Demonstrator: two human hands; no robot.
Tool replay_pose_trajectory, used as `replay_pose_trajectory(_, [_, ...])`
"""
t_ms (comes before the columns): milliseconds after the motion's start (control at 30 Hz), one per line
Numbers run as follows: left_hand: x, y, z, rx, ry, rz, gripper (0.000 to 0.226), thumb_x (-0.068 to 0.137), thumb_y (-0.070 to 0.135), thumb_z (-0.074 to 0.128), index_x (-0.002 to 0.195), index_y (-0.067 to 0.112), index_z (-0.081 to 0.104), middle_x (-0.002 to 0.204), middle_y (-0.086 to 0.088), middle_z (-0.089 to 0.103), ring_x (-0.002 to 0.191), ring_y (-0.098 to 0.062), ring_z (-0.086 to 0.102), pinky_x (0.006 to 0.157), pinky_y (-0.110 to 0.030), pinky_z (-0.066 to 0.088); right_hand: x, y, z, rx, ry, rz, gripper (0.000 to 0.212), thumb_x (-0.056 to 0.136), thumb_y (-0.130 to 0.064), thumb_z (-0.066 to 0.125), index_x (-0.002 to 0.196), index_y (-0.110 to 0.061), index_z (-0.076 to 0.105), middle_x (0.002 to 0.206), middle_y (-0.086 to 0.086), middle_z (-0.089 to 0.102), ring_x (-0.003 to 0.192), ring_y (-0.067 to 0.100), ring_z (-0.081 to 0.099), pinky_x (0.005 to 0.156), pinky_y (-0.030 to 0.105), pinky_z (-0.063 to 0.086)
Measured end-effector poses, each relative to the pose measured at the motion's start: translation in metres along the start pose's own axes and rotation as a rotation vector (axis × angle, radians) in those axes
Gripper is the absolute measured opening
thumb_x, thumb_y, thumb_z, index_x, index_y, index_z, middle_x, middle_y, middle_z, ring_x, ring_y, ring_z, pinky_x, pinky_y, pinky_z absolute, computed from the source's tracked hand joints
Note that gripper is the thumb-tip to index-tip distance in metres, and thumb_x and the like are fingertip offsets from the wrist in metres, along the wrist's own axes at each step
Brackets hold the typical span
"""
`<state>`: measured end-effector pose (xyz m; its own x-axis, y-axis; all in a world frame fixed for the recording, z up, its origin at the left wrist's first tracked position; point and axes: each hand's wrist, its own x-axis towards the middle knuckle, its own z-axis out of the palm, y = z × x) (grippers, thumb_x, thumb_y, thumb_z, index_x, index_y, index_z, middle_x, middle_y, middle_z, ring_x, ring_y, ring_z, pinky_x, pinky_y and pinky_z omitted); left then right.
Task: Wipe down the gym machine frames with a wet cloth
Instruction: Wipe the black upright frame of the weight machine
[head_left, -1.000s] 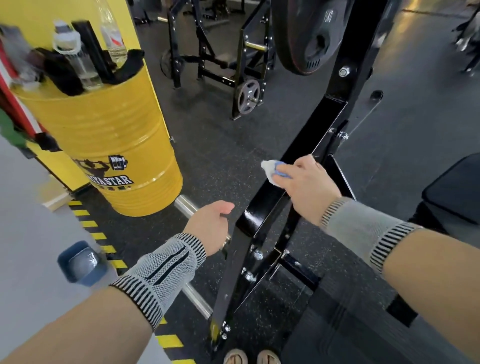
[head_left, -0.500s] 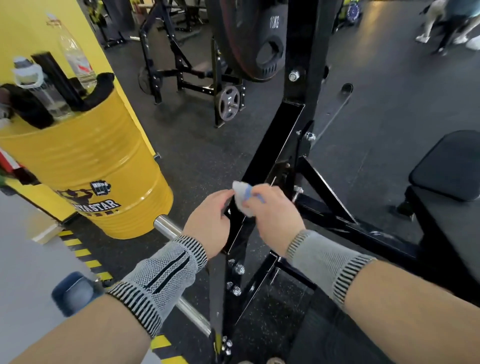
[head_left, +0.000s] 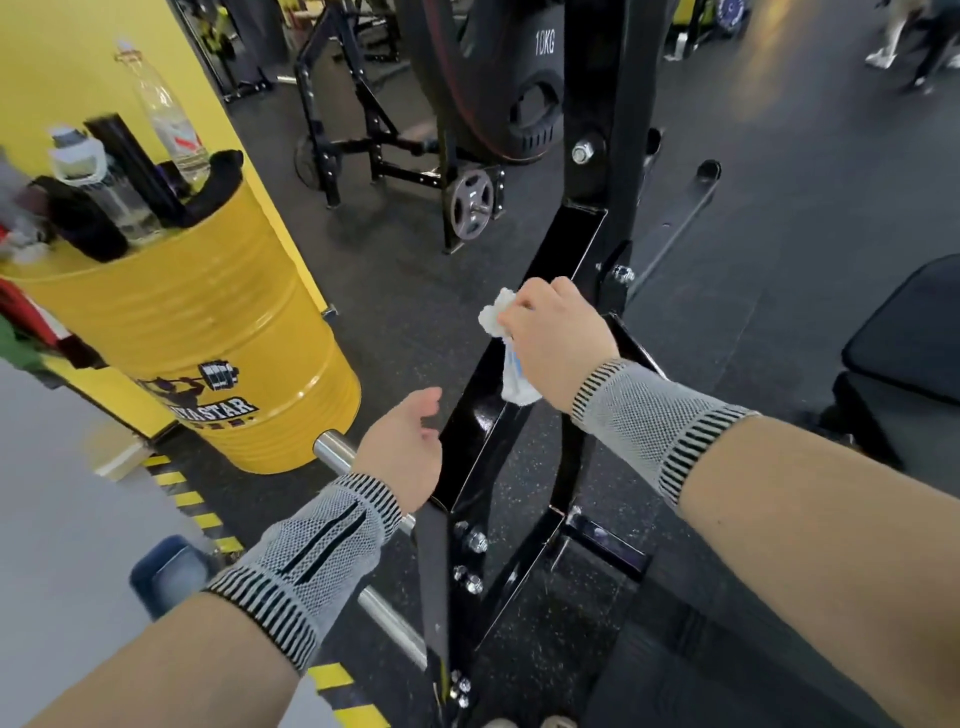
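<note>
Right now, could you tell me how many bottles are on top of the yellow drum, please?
2. One clear bottle with a grey cap stands at the left of the yellow drum; a taller clear bottle stands behind it, against the yellow wall. Dark items beside them may hide more.

Grey mesh wrist sleeves (head_left: 657, 423), black-striped cuffs

Plenty out of sight here
Right hand (head_left: 553, 343) covers the cloth's (head_left: 511, 364) middle; 10KG plate (head_left: 498, 78) cut off by the top edge; far people blurred.
</note>
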<state>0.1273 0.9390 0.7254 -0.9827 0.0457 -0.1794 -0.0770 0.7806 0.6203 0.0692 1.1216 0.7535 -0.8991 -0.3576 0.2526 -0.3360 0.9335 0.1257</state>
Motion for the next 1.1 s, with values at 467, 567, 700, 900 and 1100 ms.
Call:
replay_pose_trajectory(467, [-0.006, -0.028, -0.009, -0.168, 0.036, -0.073, 0.059, 0.092, -0.012, 0.032, 0.142, 0.018, 0.039, 0.131, 0.004, 0.055, 0.106, -0.011, 0.057, 0.078, -0.021, 0.049, -0.032, -0.049, 0.011, 0.068, -0.075, -0.158, 0.050, 0.087, -0.008, 0.050, 0.129, -0.033, 0.043, 0.126, -0.007, 0.045, 0.106, 0.025, 0.039, 0.086, 0.041, 0.043])
replay_pose_trajectory(567, [-0.005, -0.026, -0.006, -0.112, 0.041, -0.029, 0.057, 0.092, -0.008, 0.036, 0.143, 0.018, 0.040, 0.131, 0.003, 0.056, 0.112, -0.014, 0.057, 0.098, -0.031, 0.045, -0.059, -0.078, 0.017, 0.126, -0.189, -0.459, 0.043, 0.087, -0.013, 0.056, 0.125, -0.032, 0.050, 0.124, -0.010, 0.051, 0.110, 0.023, 0.040, 0.090, 0.043, 0.042])
replay_pose_trajectory(700, [-0.006, -0.022, -0.002, -0.121, 0.015, 0.002, 0.056, 0.093, -0.008, 0.032, 0.142, 0.018, 0.041, 0.129, 0.002, 0.056, 0.114, -0.013, 0.056, 0.103, -0.036, 0.044, -0.044, -0.030, 0.006, -0.034, -0.188, -0.486, 0.036, 0.088, -0.017, 0.060, 0.121, -0.030, 0.055, 0.122, -0.011, 0.053, 0.111, 0.020, 0.042, 0.093, 0.038, 0.043])
replay_pose_trajectory(900, [0.000, -0.010, 0.001, -0.105, 0.011, 0.045, 0.057, 0.092, -0.006, 0.036, 0.143, 0.018, 0.039, 0.133, 0.003, 0.053, 0.117, -0.012, 0.053, 0.105, -0.027, 0.039, -0.035, -0.038, 0.005, 0.063, -0.081, -0.138, 0.042, 0.081, -0.012, 0.063, 0.117, -0.029, 0.053, 0.110, -0.005, 0.055, 0.102, 0.025, 0.045, 0.082, 0.044, 0.048])
replay_pose_trajectory(1100, [0.016, 0.006, 0.005, -0.043, 0.027, 0.125, 0.052, 0.090, 0.005, 0.049, 0.140, 0.021, 0.045, 0.137, 0.002, 0.053, 0.120, -0.012, 0.053, 0.107, -0.033, 0.040, -0.052, -0.012, 0.035, 0.338, 0.170, -0.253, 0.042, 0.054, 0.009, 0.070, 0.092, -0.007, 0.061, 0.099, 0.014, 0.056, 0.084, 0.031, 0.054, 0.061, 0.037, 0.055])
